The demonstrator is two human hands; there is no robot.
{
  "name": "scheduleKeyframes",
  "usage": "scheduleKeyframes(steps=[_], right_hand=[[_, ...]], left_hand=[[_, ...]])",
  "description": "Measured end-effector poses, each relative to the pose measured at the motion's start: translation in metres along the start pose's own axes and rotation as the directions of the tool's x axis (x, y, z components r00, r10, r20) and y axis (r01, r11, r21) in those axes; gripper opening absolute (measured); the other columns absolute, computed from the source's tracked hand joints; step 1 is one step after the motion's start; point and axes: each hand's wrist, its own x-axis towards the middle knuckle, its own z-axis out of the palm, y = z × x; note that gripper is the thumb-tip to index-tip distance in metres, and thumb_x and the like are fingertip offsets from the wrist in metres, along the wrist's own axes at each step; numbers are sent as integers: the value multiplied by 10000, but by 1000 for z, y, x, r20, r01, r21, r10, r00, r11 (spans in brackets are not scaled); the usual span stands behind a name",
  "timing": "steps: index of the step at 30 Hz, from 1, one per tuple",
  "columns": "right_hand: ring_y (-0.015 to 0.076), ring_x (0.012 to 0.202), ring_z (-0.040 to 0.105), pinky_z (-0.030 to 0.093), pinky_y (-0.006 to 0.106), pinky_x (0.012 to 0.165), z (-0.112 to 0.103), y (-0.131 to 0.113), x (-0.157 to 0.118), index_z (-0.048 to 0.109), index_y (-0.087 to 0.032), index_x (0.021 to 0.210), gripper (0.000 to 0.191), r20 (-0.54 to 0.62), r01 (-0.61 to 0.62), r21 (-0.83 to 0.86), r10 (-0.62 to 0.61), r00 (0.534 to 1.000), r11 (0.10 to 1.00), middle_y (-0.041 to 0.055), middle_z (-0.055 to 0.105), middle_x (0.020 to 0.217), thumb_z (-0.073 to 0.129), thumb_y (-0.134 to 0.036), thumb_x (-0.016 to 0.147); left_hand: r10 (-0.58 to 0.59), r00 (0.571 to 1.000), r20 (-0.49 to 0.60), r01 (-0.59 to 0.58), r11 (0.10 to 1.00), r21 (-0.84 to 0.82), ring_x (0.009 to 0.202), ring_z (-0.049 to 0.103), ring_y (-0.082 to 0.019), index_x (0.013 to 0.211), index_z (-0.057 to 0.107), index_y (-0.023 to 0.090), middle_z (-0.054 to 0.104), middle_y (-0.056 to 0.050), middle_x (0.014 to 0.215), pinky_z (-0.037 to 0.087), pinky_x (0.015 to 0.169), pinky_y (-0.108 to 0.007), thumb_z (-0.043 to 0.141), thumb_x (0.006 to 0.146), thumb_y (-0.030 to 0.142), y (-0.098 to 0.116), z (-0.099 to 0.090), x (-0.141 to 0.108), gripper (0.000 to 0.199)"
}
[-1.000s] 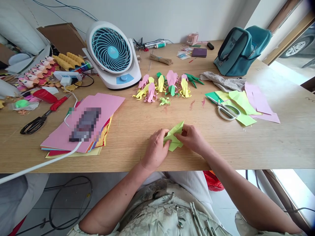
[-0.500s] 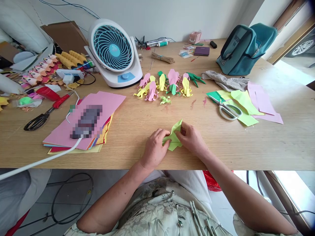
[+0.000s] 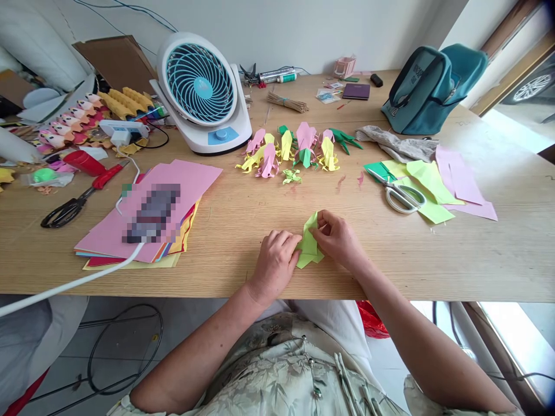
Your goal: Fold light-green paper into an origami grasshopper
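A partly folded sheet of light green paper lies near the front edge of the wooden table, between my two hands. My left hand grips its left side, fingers bent and thumb pressed in. On the other side, my right hand pinches the raised upper right edge between thumb and fingertips. Behind the hands stands a group of folded paper figures in pink, yellow and green; a small green one is closest to the paper.
Grey-handled scissors rest on green and pink paper sheets at the right. At the left are a stack of coloured paper with a blurred device on it, and black-handled scissors. A fan and a teal bag stand behind.
The green paper's upper part has become narrower and more upright between my hands, with its lower flaps spread below. My right hand has shifted slightly left.
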Motion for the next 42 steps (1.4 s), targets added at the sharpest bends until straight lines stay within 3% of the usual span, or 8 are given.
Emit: scheduleKeyframes(steps=[8, 13, 17, 25, 42], right_hand=[[102, 510, 443, 291, 236, 504, -5, 0, 5, 519, -216, 720, 68, -46, -7, 19, 7, 999, 1000, -47, 518, 604, 556, -253, 763], [97, 534, 441, 311, 240, 523, -9, 2, 10, 548, -212, 783, 39, -33, 43, 86, -41, 999, 995, -38, 557, 692, 547, -241, 756], [108, 545, 441, 310, 243, 523, -9, 7, 14, 576, -206, 801, 83, 1, 33, 176, -33, 999, 984, -44, 515, 641, 548, -271, 759], [107, 531, 454, 292, 251, 515, -8, 6, 16, 605, -193, 762, 98, -55, -29, 135, 37, 998, 990, -38, 539, 630, 550, -274, 766], [113, 526, 460, 316, 245, 507, -8, 7, 17, 625, -198, 803, 113, -122, -2, 141, 20, 992, 990, -25, 579, 650, 582, -300, 780]], left_hand=[[32, 999, 10, -32, 999, 34, 924, 517, -231, 1100, 574, 165, 616, -53, 959, 466, 836, -355, 558, 914, 93, -1, 2, 0, 200], [27, 999, 29, -29, 999, 44, 932, 519, -233, 1114, 567, 168, 614, -59, 976, 478, 851, -370, 545, 924, 105, -1, 2, 0, 202], [26, 999, 35, -28, 998, 51, 952, 526, -238, 1125, 559, 170, 615, -64, 993, 483, 860, -380, 546, 924, 108, 0, 2, 1, 211], [35, 998, 53, -38, 997, 62, 949, 528, -239, 1122, 556, 167, 607, -64, 989, 481, 845, -377, 538, 917, 82, 2, -2, 2, 223], [36, 999, 24, -37, 997, 61, 965, 527, -241, 1155, 497, 179, 602, -63, 1010, 481, 851, -381, 553, 908, 83, 0, 2, 1, 271]])
